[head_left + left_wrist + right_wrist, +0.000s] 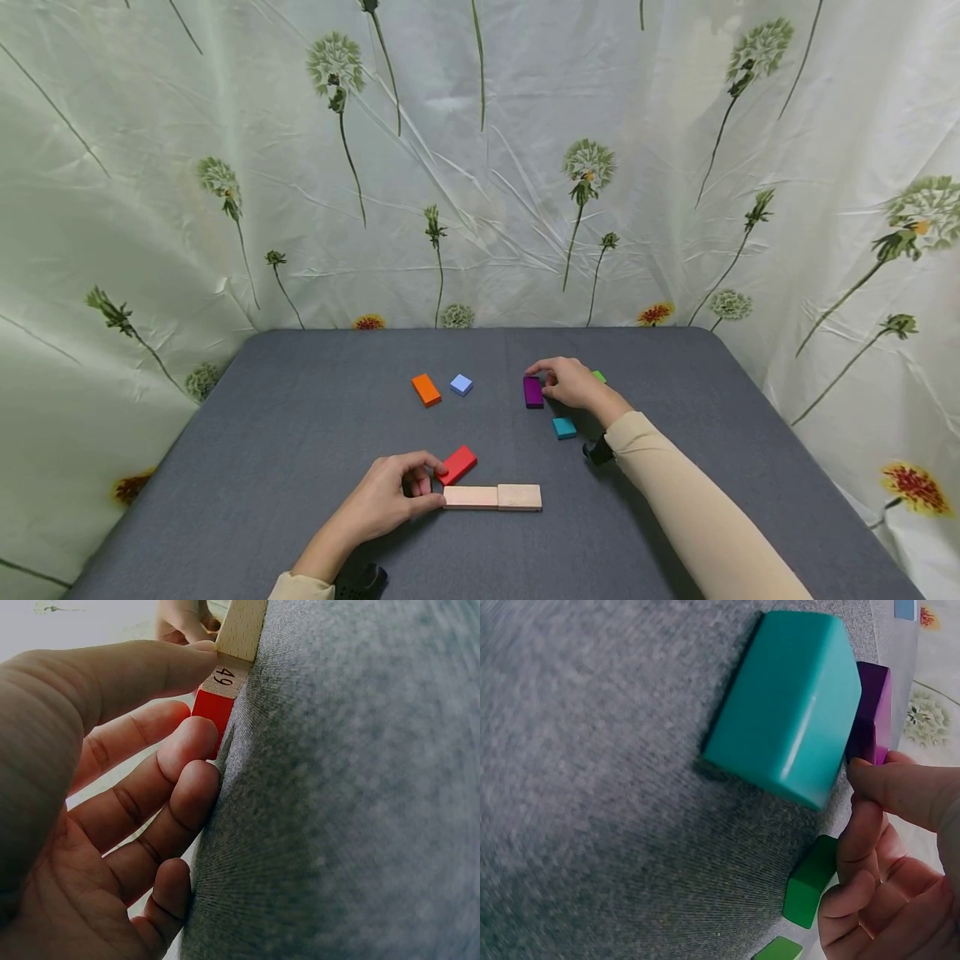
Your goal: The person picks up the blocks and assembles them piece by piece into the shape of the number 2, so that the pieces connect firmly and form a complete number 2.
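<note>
Two plain wooden blocks (492, 497) lie end to end, and a red block (459, 464) sits at an angle just beyond them. At their left end, my left hand (393, 496) has its thumb by the corner of a wooden block marked 49 (224, 677). Loosely bent fingers of that hand touch the end of the red block (213, 714). Farther off to the right, my right hand (576, 385) pinches a purple block (533, 393), thumb at its side and a fingertip at its far end. A teal block (784, 709) stands close by that hand.
An orange block (426, 389) and a light blue block (461, 384) lie left of the right hand. Two green blocks, one darker (810, 881) and one lighter (780, 949), are near its fingers. The grey table (315, 417) meets a flowered curtain (480, 167) at the back.
</note>
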The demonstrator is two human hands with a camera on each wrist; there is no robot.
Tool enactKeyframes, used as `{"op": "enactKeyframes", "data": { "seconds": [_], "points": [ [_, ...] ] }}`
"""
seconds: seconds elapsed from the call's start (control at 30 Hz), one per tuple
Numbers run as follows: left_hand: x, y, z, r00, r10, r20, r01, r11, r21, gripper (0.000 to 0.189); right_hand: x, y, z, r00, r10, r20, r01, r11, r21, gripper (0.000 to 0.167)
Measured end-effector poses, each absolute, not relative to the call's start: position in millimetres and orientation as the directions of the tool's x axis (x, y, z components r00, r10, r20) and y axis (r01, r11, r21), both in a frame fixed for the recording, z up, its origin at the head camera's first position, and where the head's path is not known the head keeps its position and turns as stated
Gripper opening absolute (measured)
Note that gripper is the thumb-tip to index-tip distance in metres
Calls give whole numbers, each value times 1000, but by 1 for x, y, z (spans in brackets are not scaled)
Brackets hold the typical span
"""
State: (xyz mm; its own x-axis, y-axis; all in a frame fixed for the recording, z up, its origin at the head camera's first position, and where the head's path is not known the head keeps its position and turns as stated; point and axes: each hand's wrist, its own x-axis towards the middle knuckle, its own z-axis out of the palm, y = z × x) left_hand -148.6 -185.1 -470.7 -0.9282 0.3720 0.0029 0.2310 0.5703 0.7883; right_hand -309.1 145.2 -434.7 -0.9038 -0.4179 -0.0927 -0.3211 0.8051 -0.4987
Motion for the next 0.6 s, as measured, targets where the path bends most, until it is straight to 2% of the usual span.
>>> {"op": "enactKeyframes", "data": {
  "seconds": [0.6],
  "points": [
    [-149, -186, -471, -925, 379, 22, 252, 569, 782, 28, -308, 143, -433, -899, -426, -96, -332, 809, -485, 35]
  ]
}}
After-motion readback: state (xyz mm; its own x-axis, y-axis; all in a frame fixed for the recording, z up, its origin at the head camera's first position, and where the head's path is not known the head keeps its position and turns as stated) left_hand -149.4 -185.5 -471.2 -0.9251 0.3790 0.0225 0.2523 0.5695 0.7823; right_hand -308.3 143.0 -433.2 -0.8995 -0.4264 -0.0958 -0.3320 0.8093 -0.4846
